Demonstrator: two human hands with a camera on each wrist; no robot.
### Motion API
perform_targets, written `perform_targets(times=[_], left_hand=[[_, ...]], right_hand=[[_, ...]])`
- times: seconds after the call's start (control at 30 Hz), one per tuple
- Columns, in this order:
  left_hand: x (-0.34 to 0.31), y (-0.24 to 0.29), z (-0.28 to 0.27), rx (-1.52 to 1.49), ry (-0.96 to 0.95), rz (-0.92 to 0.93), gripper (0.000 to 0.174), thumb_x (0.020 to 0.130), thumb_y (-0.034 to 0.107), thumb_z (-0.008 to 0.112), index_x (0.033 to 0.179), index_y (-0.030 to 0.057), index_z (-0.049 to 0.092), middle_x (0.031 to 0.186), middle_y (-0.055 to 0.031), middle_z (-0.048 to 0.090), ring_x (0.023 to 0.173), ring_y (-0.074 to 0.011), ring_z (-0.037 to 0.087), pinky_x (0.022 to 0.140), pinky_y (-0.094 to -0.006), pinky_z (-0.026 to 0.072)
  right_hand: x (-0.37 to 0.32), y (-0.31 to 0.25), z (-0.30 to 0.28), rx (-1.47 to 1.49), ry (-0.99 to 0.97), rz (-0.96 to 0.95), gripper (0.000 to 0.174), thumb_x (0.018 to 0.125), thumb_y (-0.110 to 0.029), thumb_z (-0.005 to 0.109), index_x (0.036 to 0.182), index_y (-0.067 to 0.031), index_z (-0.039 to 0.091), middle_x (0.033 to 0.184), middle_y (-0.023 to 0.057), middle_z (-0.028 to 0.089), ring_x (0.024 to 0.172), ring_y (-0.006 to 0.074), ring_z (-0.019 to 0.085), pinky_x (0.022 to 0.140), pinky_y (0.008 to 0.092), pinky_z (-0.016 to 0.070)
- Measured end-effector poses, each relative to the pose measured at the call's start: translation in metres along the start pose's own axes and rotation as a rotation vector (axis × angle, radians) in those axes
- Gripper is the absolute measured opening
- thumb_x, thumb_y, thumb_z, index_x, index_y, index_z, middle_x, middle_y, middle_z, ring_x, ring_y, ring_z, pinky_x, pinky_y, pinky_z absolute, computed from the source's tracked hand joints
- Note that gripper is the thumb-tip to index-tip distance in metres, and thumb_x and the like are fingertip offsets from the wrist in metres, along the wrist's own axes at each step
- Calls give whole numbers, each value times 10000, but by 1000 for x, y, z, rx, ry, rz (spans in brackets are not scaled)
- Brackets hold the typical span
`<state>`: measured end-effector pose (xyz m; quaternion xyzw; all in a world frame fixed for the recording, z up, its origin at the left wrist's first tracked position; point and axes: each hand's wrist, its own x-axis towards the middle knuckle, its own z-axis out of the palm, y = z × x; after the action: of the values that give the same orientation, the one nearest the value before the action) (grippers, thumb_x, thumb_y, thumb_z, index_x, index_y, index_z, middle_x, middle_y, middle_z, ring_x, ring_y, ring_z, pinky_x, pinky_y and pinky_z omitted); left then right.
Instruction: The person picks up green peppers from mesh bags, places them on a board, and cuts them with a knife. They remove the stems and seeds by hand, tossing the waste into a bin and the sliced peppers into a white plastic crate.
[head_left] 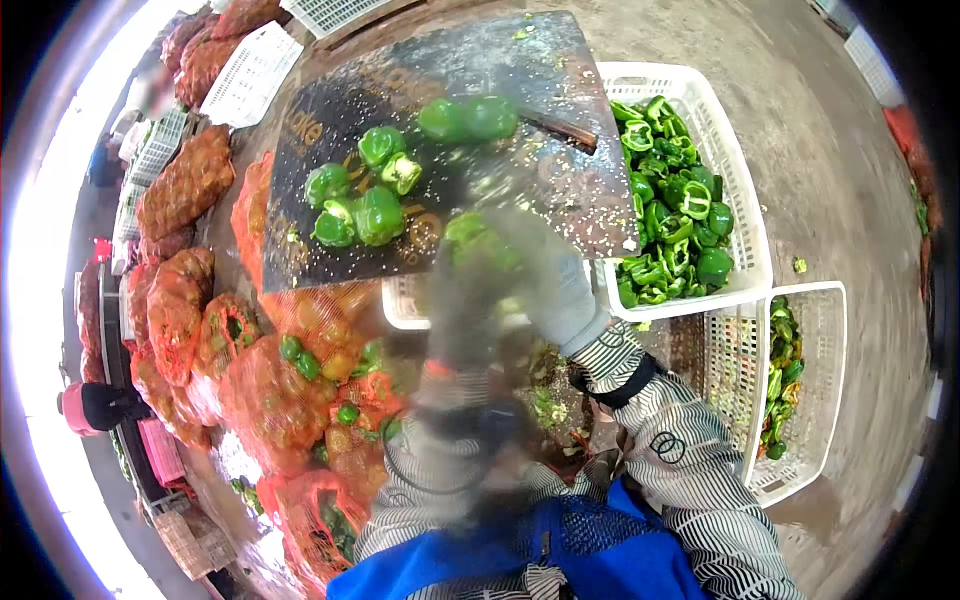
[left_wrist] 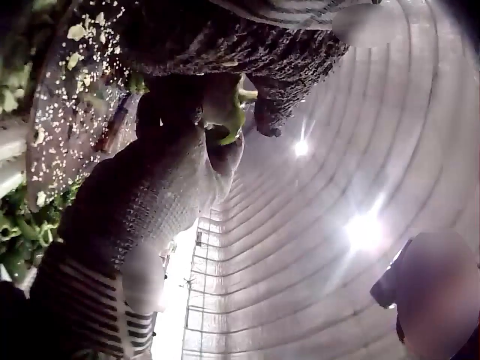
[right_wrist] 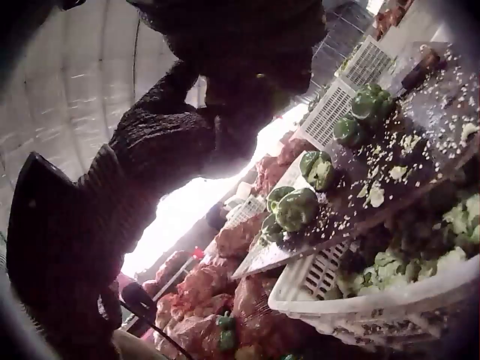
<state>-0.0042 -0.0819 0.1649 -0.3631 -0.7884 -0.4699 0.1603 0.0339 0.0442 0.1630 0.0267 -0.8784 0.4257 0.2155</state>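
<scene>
Both hands wear gloves and meet just in front of the board's near edge. Between them is a green bell pepper point(head_left: 478, 240), its pale stem end showing in the left wrist view. The left hand point(left_wrist: 240, 56), in a dark-looking knit glove there, holds the pepper; a blurred smudge covers much of it in the head view. From the other side the right hand point(head_left: 558, 290), in a light grey glove, curls its fingers and thumb at the stem end. Several whole green peppers point(head_left: 380, 215) lie on the dark board point(head_left: 340, 100), strewn with pale seeds.
A brown wooden-looking bar point(head_left: 558, 130) lies on the board's right part. Right of it stands a white crate point(head_left: 745, 220) of opened green peppers, with another white crate point(head_left: 830, 380) below. Under the board's near edge is a crate point(right_wrist: 360, 304) of pale scraps. Red net sacks point(head_left: 275, 400) crowd the left.
</scene>
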Motion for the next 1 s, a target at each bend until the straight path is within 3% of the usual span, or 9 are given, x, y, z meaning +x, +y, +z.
perform_targets(times=[0.07, 0.2, 0.23, 0.4, 0.5, 0.6, 0.73, 0.93, 1.0], left_hand=[[-5, 3, -1, -969, 108, -900, 330, 937, 166, 617, 1222, 41, 506, 1019, -34, 567, 840, -103, 590, 651, -200, 494], [3, -8, -5, -620, -84, -547, 422, 918, 224, 656, 1250, 13, 502, 921, -31, 605, 686, -65, 557, 527, -198, 460], [13, 9, -17, -1187, 18, -1076, 487, 898, 252, 681, 1271, 4, 491, 890, -47, 629, 600, -69, 540, 475, -205, 439], [22, -5, -26, -502, -383, -915, 558, 883, 229, 698, 1334, 6, 457, 1039, -78, 651, 703, -107, 588, 580, -240, 497], [1, -34, -12, -292, -466, 53, 530, 887, 105, 672, 1368, 54, 455, 1224, -98, 574, 1118, -169, 530, 963, -315, 454], [3, -22, -20, -670, -617, -764, 570, 870, 121, 695, 1386, 108, 454, 1207, -89, 581, 1094, -180, 547, 946, -311, 469], [-12, -56, -22, 151, -642, 46, 589, 840, 182, 728, 1375, 142, 484, 1283, -113, 577, 1143, -224, 565, 953, -350, 487], [0, -81, -11, -404, -360, -661, 490, 835, 80, 719, 1296, 78, 554, 1237, -124, 615, 1079, -196, 612, 905, -338, 532], [26, -88, -13, 210, -208, -398, 472, 816, 153, 748, 1250, 70, 584, 1172, -103, 640, 1026, -196, 619, 856, -329, 538]], right_hand=[[-2, 2, 6, 14, -36, 12, 696, 728, 101, 539, 1369, -157, 451, 1275, 191, 547, 1173, 352, 546, 969, 426, 487], [7, 5, -3, 29, -119, -66, 733, 737, 95, 547, 1396, -201, 424, 1266, 173, 550, 1163, 327, 556, 930, 394, 518], [9, 5, -5, -54, -165, -81, 733, 746, 83, 549, 1405, -208, 417, 1265, 159, 558, 1147, 308, 573, 901, 385, 534], [14, 2, -9, -231, -343, 12, 720, 771, 15, 574, 1436, -187, 383, 1199, 98, 623, 1023, 250, 655, 784, 350, 577], [23, 7, -12, -147, -395, 186, 570, 791, -21, 593, 1347, -90, 490, 1206, 142, 627, 1059, 301, 634, 912, 359, 516], [28, 19, -18, 172, -281, 348, 453, 821, -76, 608, 1270, -40, 566, 1241, 166, 617, 1126, 333, 598, 1023, 367, 442], [28, 32, -21, 319, -233, 463, 459, 839, -121, 590, 1294, -62, 555, 1259, 188, 599, 1146, 317, 581, 1020, 383, 437], [30, 70, -52, -378, 37, 386, 277, 798, -100, 671, 1070, -77, 626, 1014, 130, 658, 945, 306, 639, 825, 419, 489], [33, 92, -82, -386, 256, 462, 313, 805, -41, 677, 1112, -84, 632, 1041, 119, 665, 980, 265, 643, 875, 380, 497]])
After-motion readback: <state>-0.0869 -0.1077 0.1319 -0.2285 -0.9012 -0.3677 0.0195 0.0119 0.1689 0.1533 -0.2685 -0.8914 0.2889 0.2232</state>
